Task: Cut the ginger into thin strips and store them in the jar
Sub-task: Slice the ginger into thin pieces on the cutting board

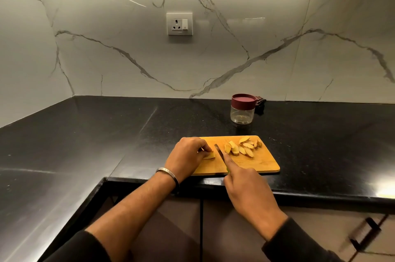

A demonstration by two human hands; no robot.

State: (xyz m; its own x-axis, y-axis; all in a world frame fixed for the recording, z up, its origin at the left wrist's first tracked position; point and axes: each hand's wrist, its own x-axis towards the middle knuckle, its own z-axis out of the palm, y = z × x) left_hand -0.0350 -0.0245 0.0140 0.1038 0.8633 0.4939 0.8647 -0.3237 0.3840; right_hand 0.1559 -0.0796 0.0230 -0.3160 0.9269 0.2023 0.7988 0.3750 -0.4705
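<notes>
Two hands at cutting board (264, 163), left hand (188, 152) pinching ginger piece (210, 156), right hand (245, 187) gripping knife (219, 150)

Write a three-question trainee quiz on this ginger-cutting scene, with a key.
1. True or false: the jar has its lid on.
2. Which hand grips the knife? A) left hand B) right hand
3. Fill in: the ginger slices lie on the wooden ____.

Key:
1. True; the maroon lid is on and the jar stands behind the cutting board.
2. B; the left hand holds a ginger piece.
3. Cutting board.
</notes>
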